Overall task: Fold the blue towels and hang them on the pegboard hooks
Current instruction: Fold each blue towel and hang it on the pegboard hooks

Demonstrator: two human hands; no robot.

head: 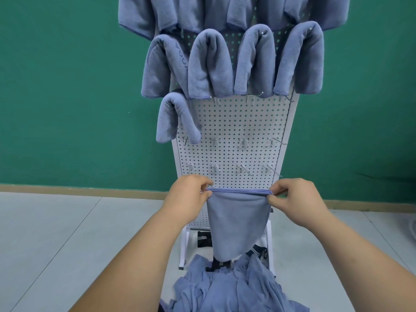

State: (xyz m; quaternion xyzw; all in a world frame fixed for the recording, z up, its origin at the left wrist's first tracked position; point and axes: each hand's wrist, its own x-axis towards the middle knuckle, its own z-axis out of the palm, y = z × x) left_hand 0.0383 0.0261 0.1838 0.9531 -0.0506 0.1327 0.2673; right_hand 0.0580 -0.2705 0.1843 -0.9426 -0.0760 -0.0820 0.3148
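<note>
A folded blue towel [237, 219] hangs in front of the lower pegboard [236, 122], its top edge stretched level between my hands. My left hand [189, 199] pinches its left corner and my right hand [297, 201] pinches its right corner. Several folded blue towels [209, 66] are draped over hooks in the upper rows, and one more [175, 118] hangs alone at the left of the row below. Bare metal hooks [243, 143] stick out of the two lower rows. A heap of loose blue towels [227, 287] lies below my arms.
The white pegboard stands on a white frame [185, 244] on a pale tiled floor [67, 233], against a green wall [67, 86]. A small black item [204, 239] lies behind the frame's legs.
</note>
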